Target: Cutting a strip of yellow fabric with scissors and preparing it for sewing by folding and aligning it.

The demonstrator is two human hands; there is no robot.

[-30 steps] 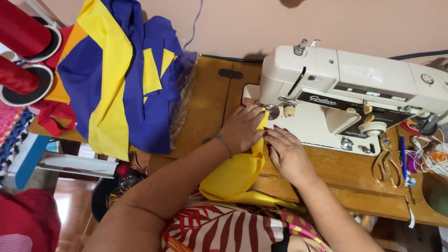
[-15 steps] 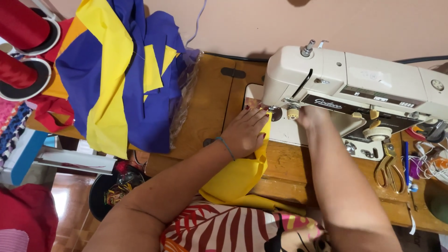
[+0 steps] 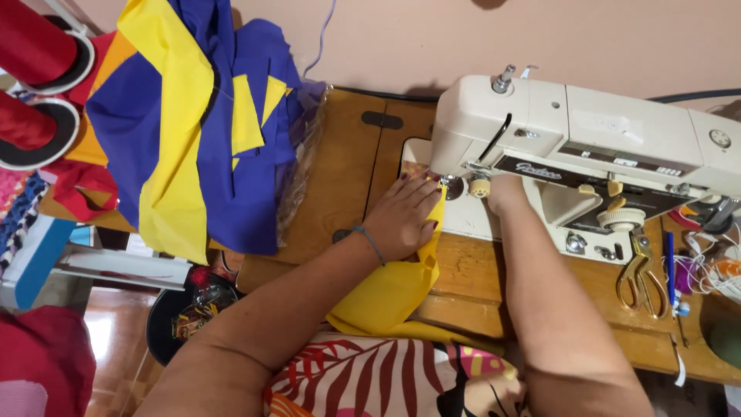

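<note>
Yellow cloth [image 3: 390, 289], smooth and thin, lies folded at the front edge of the wooden table [image 3: 340, 177], one end running up to the needle area of the sewing machine [image 3: 587, 147] and the other sagging off the table toward the person's lap. The left hand [image 3: 401, 220] rests flat on the cloth, fingers [image 3: 421, 193] lying close together and pointing toward the needle, pressing the cloth onto the machine bed; a thin band circles the wrist. The right hand [image 3: 503, 193] reaches in under the machine's arm just beside the needle, and the machine head hides its fingers, so whether they pinch or spread cannot be told.

The machine is cream-coloured, hard and boxy, with a dark strip along its front and round knobs. To its right on the table lie gold-handled scissors [image 3: 641, 282], a blue pen [image 3: 670, 266] and a tangle of white thread [image 3: 714, 266]. No container shows clearly; a clear plastic bag [image 3: 301, 166] edges the heap at left.

That heap of blue and yellow fabric [image 3: 193, 131] hangs in soft folds over the table's left end, well apart from the hands. Two large red thread cones [image 3: 35, 73] stand at the far left. Nothing lies between the left hand and the needle but the cloth itself.
</note>
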